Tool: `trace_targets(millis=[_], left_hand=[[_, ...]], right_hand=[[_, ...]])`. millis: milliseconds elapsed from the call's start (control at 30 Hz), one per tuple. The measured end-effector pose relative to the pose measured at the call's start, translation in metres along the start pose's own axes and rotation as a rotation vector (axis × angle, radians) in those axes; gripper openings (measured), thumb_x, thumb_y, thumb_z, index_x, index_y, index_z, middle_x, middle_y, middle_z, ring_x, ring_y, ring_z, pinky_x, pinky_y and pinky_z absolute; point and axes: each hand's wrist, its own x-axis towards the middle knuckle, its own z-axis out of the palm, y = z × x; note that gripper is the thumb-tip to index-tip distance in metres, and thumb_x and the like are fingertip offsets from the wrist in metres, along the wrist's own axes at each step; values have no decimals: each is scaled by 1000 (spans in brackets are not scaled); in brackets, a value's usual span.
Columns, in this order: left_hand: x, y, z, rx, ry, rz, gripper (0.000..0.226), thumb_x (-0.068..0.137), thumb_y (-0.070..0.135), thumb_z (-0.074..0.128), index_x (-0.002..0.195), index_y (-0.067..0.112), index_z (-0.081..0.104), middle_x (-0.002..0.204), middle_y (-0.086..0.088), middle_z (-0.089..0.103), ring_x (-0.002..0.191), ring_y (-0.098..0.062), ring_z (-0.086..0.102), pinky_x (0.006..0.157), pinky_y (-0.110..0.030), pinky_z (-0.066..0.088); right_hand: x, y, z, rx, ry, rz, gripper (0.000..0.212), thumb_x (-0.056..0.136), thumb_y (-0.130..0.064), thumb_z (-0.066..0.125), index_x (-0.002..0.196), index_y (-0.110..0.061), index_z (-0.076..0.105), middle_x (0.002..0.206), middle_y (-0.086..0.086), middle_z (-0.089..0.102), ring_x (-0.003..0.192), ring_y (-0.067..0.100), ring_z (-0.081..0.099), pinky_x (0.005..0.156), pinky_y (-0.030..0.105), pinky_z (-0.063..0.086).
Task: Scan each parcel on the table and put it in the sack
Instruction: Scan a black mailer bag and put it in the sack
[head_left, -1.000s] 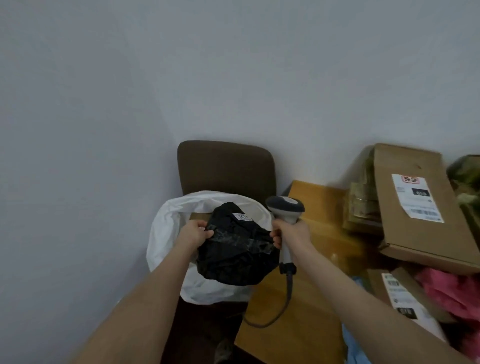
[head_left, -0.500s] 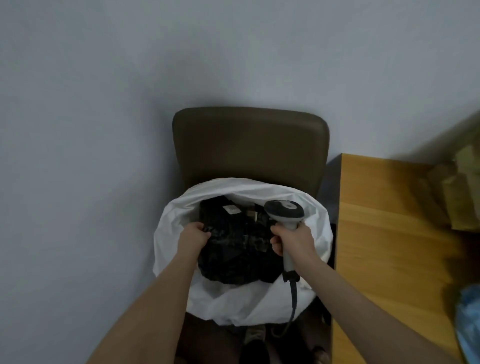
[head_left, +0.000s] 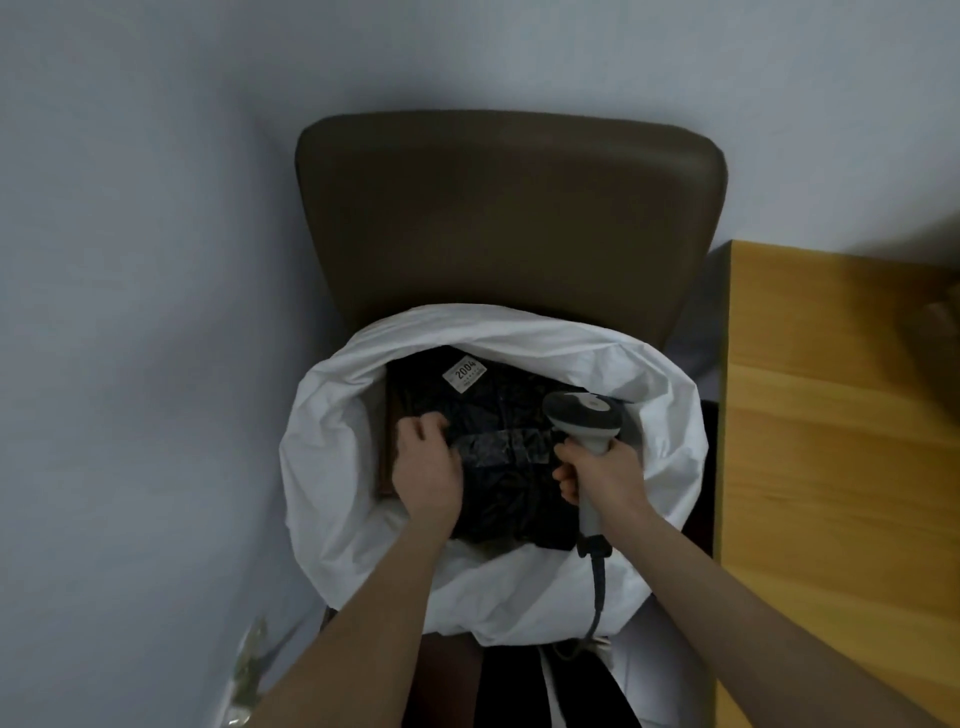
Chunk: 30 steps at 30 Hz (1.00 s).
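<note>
"2004" on the black parcel's (head_left: 511, 457) white label (head_left: 466, 375)

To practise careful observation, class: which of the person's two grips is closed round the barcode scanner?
The right grip: it wraps the scanner's handle over the sack. The left grip clutches the black parcel instead.

1. A plain, pale grey-blue wall (head_left: 156, 260) filled the view behind and to the left, dimly lit.
2. A brown padded chair (head_left: 509, 218) stood with its backrest against that wall.
3. A wooden counter (head_left: 831, 415) stood just beside the chair, on the right.
</note>
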Motion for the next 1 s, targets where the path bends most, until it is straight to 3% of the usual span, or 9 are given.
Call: trace_targets(millis=[100,167,233,567,767,1000], left_hand=[[3,7,14,213,-278,281,58,84,35,66,136,33,40,137,-5,32,124,-29,40,92,-41,46],[3,6,19,352,-496,280,76,84,42,68,147,38,26,151,-5,21,137,-30,26,109,-45,33],[5,8,16,406,-570,239,79,84,41,68,149,37,22,155,-7,18,141,-31,20,113,-47,27],[-1,111,-62,318,-379,480,49,91,22,59,137,17,44,141,-9,35,127,-27,39,95,-39,44],[-45,187,-108,306,-248,619,48,92,12,51,139,17,42,139,-8,36,128,-27,37,97,-39,42],[-140,256,-137,336,-159,697,46,93,11,51,138,14,41,137,-10,38,124,-27,40,91,-36,45]], right_hand=[[-1,-2,1,17,1,5,9,84,-8,67,78,-1,63,50,5,62,39,12,53,45,25,47],[-5,-5,-3,33,5,7,8,84,-6,66,79,0,64,50,5,62,39,11,52,43,24,47],[-10,-11,-11,47,29,1,9,84,-5,65,76,-3,64,49,4,62,39,11,53,43,23,47],[-76,-61,-65,249,133,24,14,86,-5,64,74,0,60,47,8,58,38,16,50,44,25,46],[-128,-81,-121,426,88,35,9,91,-8,61,89,0,61,52,10,54,42,18,47,46,29,45],[-190,-70,-220,421,87,-50,7,91,-8,62,90,-1,59,59,11,55,44,18,48,44,27,44]])
